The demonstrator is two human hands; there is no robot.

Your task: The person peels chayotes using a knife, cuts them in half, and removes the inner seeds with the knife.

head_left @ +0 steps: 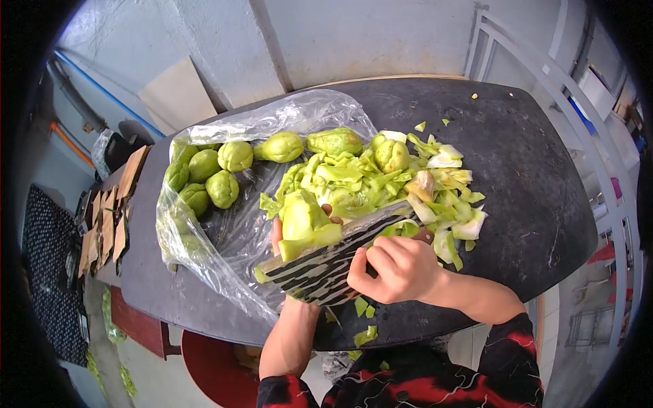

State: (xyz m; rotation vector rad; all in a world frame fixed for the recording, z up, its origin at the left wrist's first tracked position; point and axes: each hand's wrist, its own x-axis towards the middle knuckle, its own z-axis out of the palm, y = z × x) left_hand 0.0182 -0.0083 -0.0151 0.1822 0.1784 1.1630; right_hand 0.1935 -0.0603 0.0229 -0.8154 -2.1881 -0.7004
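My left hand (pixel 277 233) is wrapped around a partly peeled chayote (pixel 303 216); the blade and the chayote hide most of its palm. My right hand (pixel 398 268) is closed on a wide knife (pixel 333 262) with a black-and-silver striped blade, its grip mostly covered by my fingers. The blade lies across the near side of the chayote, close against its cut face. Behind both hands is a heap of green peelings (pixel 340 177), with a whole chayote (pixel 392 156) resting on it.
Several unpeeled chayotes (pixel 222 189) lie on a clear plastic bag (pixel 238 272) at the left of the dark table (pixel 530 204). More scraps (pixel 468 224) spread to the right. A red tub (pixel 218 370) stands below the front edge. A grey railing (pixel 615 204) is at the right.
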